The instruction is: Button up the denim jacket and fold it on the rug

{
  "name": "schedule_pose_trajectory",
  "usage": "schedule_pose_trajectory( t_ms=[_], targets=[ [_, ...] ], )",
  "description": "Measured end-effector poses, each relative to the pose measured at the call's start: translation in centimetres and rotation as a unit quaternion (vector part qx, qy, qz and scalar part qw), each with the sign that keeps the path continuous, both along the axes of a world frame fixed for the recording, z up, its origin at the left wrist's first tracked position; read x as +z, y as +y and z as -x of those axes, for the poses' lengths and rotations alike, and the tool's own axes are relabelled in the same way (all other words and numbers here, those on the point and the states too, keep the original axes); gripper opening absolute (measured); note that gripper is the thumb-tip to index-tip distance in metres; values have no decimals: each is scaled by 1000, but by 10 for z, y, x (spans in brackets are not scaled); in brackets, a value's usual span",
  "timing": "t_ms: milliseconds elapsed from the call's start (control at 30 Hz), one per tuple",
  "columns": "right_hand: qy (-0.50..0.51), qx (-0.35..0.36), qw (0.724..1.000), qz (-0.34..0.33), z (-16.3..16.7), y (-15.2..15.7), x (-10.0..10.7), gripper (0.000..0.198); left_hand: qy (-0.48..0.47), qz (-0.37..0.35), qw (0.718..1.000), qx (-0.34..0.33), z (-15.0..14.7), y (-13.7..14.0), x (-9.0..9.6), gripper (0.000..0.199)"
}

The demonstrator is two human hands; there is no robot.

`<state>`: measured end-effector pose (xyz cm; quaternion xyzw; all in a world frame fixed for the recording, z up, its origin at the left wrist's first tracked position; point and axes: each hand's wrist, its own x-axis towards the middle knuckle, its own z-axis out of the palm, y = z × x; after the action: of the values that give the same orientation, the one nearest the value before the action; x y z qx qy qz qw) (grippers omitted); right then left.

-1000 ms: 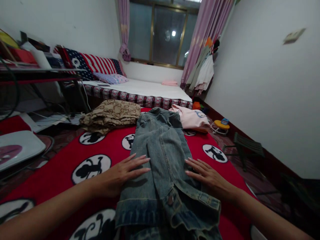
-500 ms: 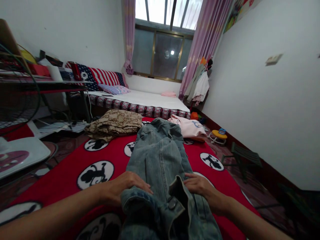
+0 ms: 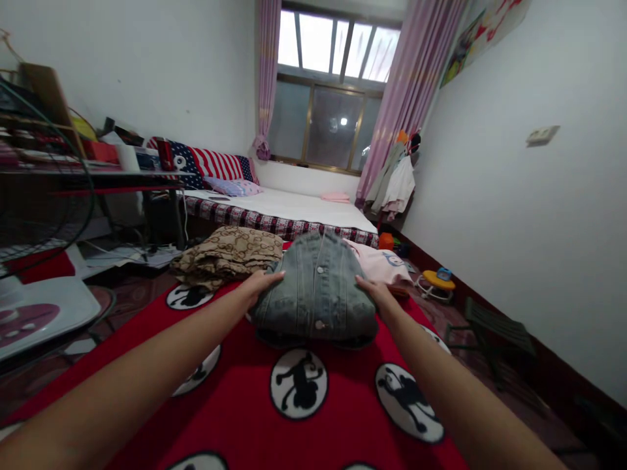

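Observation:
A denim jacket [image 3: 318, 284], folded over into a compact bundle with its buttons showing on top, lies on the red blanket [image 3: 235, 405] with black-and-white monkey circles. My left hand [image 3: 259, 286] grips the jacket's left edge, thumb on top and the other fingers hidden beneath or behind the cloth. At the opposite edge my right hand [image 3: 376, 292] holds it the same way, its fingers also mostly out of sight. Just beyond the left hand rests a folded brown patterned cloth [image 3: 230, 251]. Partly behind the jacket on the right is a folded pink garment [image 3: 385, 264].
A bed with a white sheet [image 3: 294, 203] stands under the window. To the left are a cluttered desk [image 3: 122, 175] and a white plastic chair or tray-like seat [image 3: 53, 297]. On the right are a yellow stool [image 3: 437, 281] and a dark folding stool [image 3: 499, 326].
The jacket's near part has been folded away from me over the rest, making a short bundle. Both hands moved forward with it, baring the blanket in front. The view tilted up slightly.

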<state>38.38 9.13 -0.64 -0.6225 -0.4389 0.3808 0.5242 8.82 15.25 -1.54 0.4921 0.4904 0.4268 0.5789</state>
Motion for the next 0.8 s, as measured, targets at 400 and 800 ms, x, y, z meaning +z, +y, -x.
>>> schedule_pose_trajectory(
  t_ms=[400, 800],
  targets=[
    [-64, 78, 995, 9, 13, -82, -49, 65, 183, -139, 973, -8, 25, -60, -51, 89],
    [-248, -27, 968, 24, 6, -30, -39, 80, 128, -54, 990, 17, -2, -31, -27, 61]
  ],
)
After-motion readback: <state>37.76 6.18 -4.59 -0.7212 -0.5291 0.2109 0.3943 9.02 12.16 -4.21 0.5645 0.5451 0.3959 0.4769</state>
